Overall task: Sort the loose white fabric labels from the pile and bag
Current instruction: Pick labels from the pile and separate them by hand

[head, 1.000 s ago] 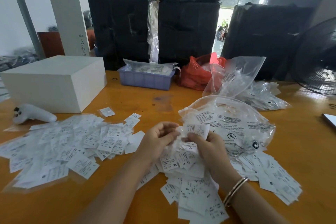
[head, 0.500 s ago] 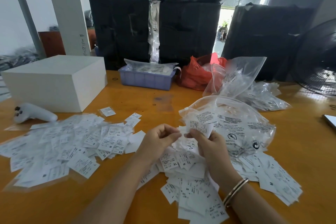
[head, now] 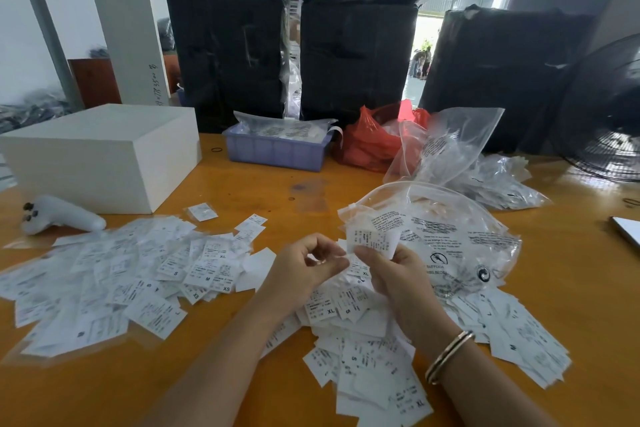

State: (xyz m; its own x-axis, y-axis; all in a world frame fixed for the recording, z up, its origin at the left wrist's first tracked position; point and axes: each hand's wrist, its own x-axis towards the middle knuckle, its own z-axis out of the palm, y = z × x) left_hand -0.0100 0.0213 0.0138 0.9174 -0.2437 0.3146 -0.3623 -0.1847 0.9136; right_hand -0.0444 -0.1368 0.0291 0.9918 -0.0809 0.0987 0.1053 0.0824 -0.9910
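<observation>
Two hands meet above the orange table (head: 242, 191), head view. The right hand (head: 391, 274) pinches a small bunch of white labels (head: 372, 241), raised before the clear bag (head: 446, 236). The left hand (head: 308, 265) is curled, thumb against fingertips; whether it holds a label cannot be told. Loose labels form a central pile (head: 367, 357) beneath both wrists and a spread (head: 114, 274) at left.

Head view, forward-down, close over table (head: 242, 191)
</observation>
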